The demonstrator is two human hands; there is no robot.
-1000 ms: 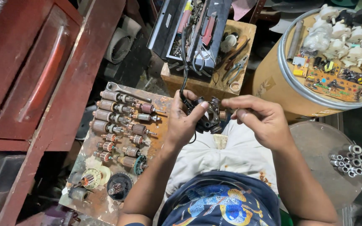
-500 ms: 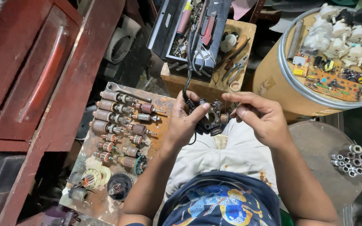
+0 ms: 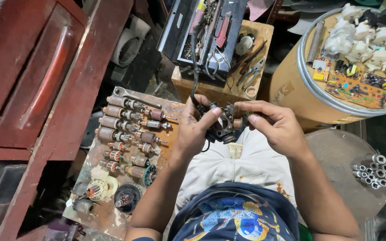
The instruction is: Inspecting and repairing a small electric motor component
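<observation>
My left hand point(image 3: 192, 129) and my right hand point(image 3: 275, 123) both grip a small dark motor part point(image 3: 223, 125) with copper windings, held above my lap. A black cable point(image 3: 195, 58) runs from the part up toward the toolbox. The left thumb lies across the part's top. The right fingers pinch its right end. Much of the part is hidden by my fingers.
A rusty board point(image 3: 166, 111) at my left carries several motor armatures point(image 3: 117, 122) and a wrench point(image 3: 135, 97). A black toolbox point(image 3: 179, 31) sits on a wooden crate point(image 3: 258, 33) ahead. A cardboard drum point(image 3: 291, 89) on the right holds circuit boards point(image 3: 354, 87) and white parts. Metal tubes point(image 3: 374, 172) lie on a round lid.
My hands have shifted slightly on the motor part, the right fingers re-gripping its right end. Everything else stays in place.
</observation>
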